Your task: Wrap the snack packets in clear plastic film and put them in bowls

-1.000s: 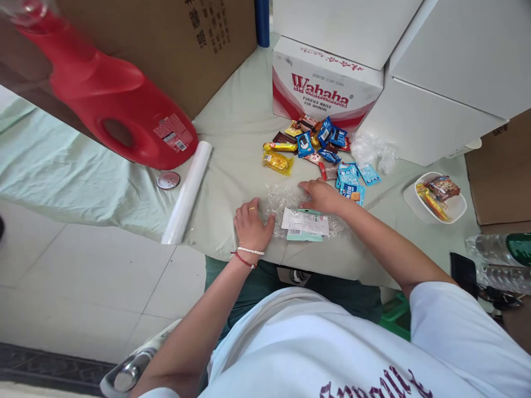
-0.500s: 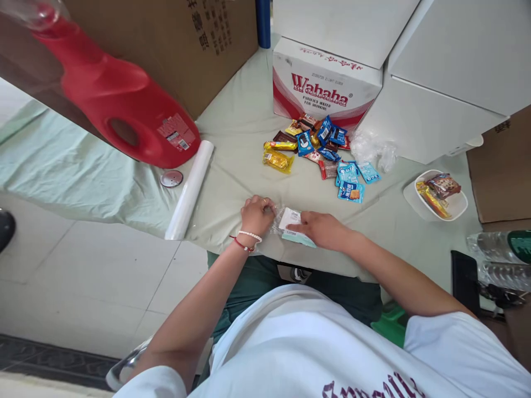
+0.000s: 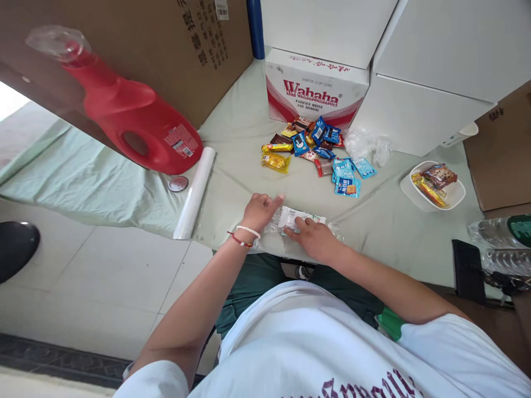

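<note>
A small white packet (image 3: pixel 287 218) with printed markings lies flat near the table's front edge, with crinkled clear plastic film (image 3: pixel 272 223) around it and sticking out at both ends. My right hand (image 3: pixel 317 237) rests on the packet from the right, fingers spread and pressing on its top. At the left end of the film is my left hand (image 3: pixel 260 212), its fingers curled and its thumb stretched toward the packet. The film runs up against this hand; the exact grip is partly hidden.
Beyond my hands lies a pile of wrapped snacks (image 3: pixel 299 145) before a Wahaba-type water carton (image 3: pixel 317 88). A white bowl (image 3: pixel 405 185) holding snacks stands right. On the left are a white roll (image 3: pixel 194 193), a round lid (image 3: pixel 178 183) and a red jug (image 3: pixel 153 132).
My right hand has shifted from the packet's right edge onto its top, with fingers spread. The packet lies flatter, film now showing at its right end. My left thumb has stretched out.
</note>
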A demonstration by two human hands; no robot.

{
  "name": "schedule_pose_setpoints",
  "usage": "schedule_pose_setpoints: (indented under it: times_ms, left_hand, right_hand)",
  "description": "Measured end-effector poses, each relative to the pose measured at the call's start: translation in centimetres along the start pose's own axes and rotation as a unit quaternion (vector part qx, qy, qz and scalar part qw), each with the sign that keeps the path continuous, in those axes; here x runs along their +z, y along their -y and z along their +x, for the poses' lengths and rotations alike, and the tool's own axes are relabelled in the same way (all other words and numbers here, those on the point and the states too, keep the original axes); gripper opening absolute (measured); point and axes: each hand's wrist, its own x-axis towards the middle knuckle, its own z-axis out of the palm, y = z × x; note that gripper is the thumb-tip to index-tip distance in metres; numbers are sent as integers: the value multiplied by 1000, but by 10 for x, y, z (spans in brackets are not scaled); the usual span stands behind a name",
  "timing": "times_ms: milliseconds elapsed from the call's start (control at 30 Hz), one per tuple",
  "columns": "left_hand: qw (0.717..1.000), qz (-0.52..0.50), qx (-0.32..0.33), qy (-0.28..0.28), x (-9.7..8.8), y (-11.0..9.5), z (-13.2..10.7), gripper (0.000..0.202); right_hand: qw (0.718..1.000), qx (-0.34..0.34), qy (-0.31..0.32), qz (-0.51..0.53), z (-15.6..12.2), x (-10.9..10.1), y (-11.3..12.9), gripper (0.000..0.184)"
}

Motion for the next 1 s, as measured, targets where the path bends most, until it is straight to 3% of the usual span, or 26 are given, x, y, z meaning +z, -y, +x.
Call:
schedule_pose_setpoints:
  times_ms: [133, 233, 333, 433, 533, 600, 667, 733, 833, 900, 1000]
  left_hand:
    - [991, 135, 14, 21, -3, 7, -7, 51]
    - [986, 147, 3, 74, -23, 21, -16, 30]
    - [994, 92, -10, 60, -32, 19, -28, 11]
    - [996, 62, 61, 19, -9, -2, -42, 7]
    - [983, 113, 137, 41, 33, -19, -55, 15]
    - [967, 175, 179, 48, 57, -20, -63, 24]
    - [945, 229, 230, 40, 73, -13, -70, 30]
    - [926, 258, 274, 31, 78, -2, -76, 38]
    - [916, 275, 291, 28, 78, 7, -81, 46]
    - [913, 290, 284, 36, 77, 8, -81, 46]
    - [909, 315, 268, 40, 76, 4, -82, 46]
  right_hand:
    - [998, -12, -34, 55, -6, 10, -11, 59]
    - [987, -61, -83, 119, -17, 23, -27, 61]
    - [974, -97, -125, 162, -27, 36, -36, 58]
    - [970, -89, -135, 181, -29, 42, -34, 57]
    - [962, -80, -140, 220, -30, 41, -32, 55]
    - [946, -81, -147, 278, -35, 41, -36, 46]
    - [917, -23, -177, 357, -43, 43, -45, 36]
    - [878, 122, -240, 396, -51, 47, -54, 36]
    - [838, 323, -303, 318, -52, 55, -59, 41]
    - [849, 360, -286, 260, -49, 60, -56, 42]
    - [871, 341, -256, 243, -48, 62, -48, 20]
